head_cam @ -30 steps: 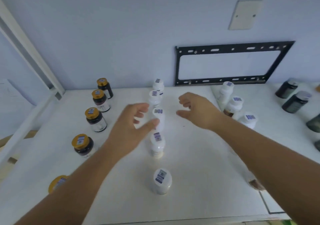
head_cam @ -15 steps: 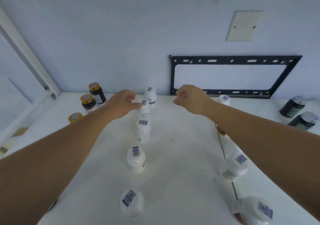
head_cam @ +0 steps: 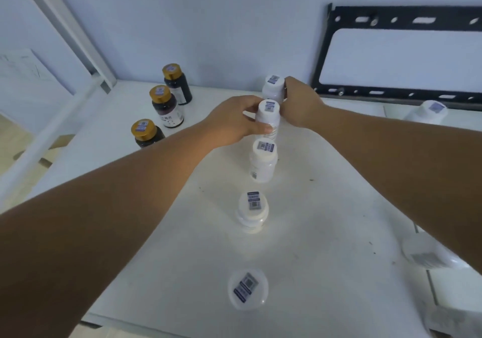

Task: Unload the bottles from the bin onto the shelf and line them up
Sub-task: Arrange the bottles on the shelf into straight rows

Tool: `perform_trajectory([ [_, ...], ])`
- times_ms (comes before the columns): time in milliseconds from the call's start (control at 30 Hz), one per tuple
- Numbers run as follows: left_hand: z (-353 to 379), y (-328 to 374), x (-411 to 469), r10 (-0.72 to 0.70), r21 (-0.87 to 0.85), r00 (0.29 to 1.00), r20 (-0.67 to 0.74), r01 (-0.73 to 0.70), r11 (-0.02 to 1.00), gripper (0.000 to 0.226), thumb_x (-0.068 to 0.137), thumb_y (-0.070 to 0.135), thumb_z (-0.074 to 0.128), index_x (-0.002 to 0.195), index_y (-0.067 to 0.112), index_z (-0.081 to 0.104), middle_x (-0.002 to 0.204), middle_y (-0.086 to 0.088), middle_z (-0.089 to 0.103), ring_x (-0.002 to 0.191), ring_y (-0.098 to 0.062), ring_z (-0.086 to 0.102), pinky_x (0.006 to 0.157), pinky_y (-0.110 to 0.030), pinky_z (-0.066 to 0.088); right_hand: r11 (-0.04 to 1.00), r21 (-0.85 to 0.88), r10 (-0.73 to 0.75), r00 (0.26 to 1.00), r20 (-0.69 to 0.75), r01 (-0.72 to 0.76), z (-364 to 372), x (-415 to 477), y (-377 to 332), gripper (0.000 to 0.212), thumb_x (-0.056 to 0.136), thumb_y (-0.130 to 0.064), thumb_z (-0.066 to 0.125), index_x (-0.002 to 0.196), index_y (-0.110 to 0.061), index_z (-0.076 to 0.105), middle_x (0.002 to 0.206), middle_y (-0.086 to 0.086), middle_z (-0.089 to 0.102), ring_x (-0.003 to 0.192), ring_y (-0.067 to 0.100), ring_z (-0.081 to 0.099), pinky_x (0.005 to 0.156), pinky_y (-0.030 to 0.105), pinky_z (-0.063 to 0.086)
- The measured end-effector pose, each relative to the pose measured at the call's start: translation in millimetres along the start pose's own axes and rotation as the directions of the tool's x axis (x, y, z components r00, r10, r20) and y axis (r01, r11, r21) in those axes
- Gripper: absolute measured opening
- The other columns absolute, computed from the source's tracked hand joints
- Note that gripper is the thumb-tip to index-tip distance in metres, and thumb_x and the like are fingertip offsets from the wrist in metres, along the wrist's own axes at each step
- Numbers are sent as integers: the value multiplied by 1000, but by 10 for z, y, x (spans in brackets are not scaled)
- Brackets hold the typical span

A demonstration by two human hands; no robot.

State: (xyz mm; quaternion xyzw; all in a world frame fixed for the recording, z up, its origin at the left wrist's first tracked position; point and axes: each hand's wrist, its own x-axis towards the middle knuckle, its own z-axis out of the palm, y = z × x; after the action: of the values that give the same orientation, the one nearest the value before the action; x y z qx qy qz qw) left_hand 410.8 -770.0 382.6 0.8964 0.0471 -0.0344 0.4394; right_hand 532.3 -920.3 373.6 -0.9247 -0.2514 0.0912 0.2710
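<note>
Head view showed the left hand (head_cam: 230, 125) clasping the second white bottle (head_cam: 269, 108) from the back – thumb across its front, fingers curled round its left side. The right hand (head_cam: 300, 105) closed on the rearmost white bottle (head_cam: 273, 81) from the right, its fingers wrapped behind the body, just below the cap. Both bottles stood upright on the white shelf (head_cam: 326, 207), near the back wall, one just in front of the other.

Three more white bottles continued the same row toward the camera: the third bottle (head_cam: 263, 163) just beside the gripped one, the fourth bottle (head_cam: 253, 211) further forward, the nearest bottle (head_cam: 247, 288) well apart, close to the front edge. Each cap carried a barcode sticker.

To the left, three dark bottles with gold caps (head_cam: 165, 108) stood in a slanted line of their own – the nearest partly hidden by the left forearm. On the right, other white bottles (head_cam: 427, 113) appeared beyond the right forearm, blurred. A black bracket (head_cam: 401, 14) hung on the wall behind.
</note>
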Motion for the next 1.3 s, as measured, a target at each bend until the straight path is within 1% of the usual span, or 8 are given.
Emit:
perform_trajectory([
  [133, -24, 5, -1, 20, -13, 1000, 19, -20, 1000, 44, 78, 31, 85, 117, 39, 65, 114, 18, 70, 91, 8, 69, 82, -16, 49, 997, -75, 16, 1000, 14, -15, -17, 7, -22, 36, 86, -31, 65, 110, -9, 51, 113, 11, 62, 98, 30, 58, 76, 36, 46],
  [300, -226, 273, -2, 21, 47, 995, -99, -16, 999, 59, 76, 44, 85, 125, 22, 62, 118, 9, 66, 105, -11, 66, 97, -36, 52, 990, -140, 34, 998, 54, -27, -576, -194, -89, 56, 86, -35, 74, 130, -6, 54, 127, 8, 61, 116, 28, 57, 97, 37, 47],
  [400, -296, 678, -11, 169, 109, 966, -197, -149, 983, 51, 75, 48, 84, 117, 28, 64, 105, 16, 65, 93, -3, 62, 85, -21, 50, 980, -196, -15, 999, 51, 25, -1152, -468, -135, 43, 85, -37, 74, 116, -10, 65, 116, 3, 66, 108, 23, 61, 94, 33, 48],
  [567, 40, 1414, -48, 331, 181, 943, -42, -319, 930, 33, 80, 46, 80, 107, 32, 68, 100, 17, 68, 84, 11, 62, 62, -2, 45, 966, -256, 46, 999, 18, -40, -1967, -1096, 53, 37, 82, -39, 76, 113, -21, 69, 107, -6, 69, 95, 18, 64, 78, 28, 47],
  [667, 395, 1755, -69, 363, 169, 930, 63, -368, 914, 31, 79, 44, 82, 106, 34, 69, 101, 18, 70, 89, 8, 65, 72, -3, 46, 961, -265, 70, 997, -22, -74, -2299, -1432, 348, 33, 82, -40, 75, 110, -22, 70, 107, -6, 69, 94, 17, 64, 76, 25, 42],
  [933, 1161, 2140, -263, 287, 209, 936, 203, -327, 922, 34, 78, 49, 81, 108, 39, 67, 101, 24, 69, 90, 11, 65, 78, -11, 49, 967, -249, 63, 996, 70, -43, -2509, -2071, 1194, 30, 87, -36, 71, 109, -16, 69, 109, -1, 69, 97, 22, 65, 84, 36, 54],
  [1067, 1457, 1957, -489, 111, 278, 921, 374, -226, 934, 53, 74, 46, 85, 122, 40, 62, 110, 29, 64, 99, 19, 58, 81, -7, 45, 975, -220, 20, 964, 264, 40, -2305, -2343, 1507, 37, 85, -30, 75, 118, -18, 65, 112, -7, 67, 101, 15, 63, 89, 30, 50],
  [1300, 2052, 1611, -973, 85, 111, 970, 228, -113, 987, 59, 64, 52, 87, 117, 45, 62, 111, 33, 65, 103, 10, 60, 85, -18, 49, 995, 66, -84, 959, 270, 68, -1674, -2662, 1890, 50, 76, -36, 82, 115, -38, 51, 102, -23, 58, 92, -4, 59, 78, 10, 45],
])
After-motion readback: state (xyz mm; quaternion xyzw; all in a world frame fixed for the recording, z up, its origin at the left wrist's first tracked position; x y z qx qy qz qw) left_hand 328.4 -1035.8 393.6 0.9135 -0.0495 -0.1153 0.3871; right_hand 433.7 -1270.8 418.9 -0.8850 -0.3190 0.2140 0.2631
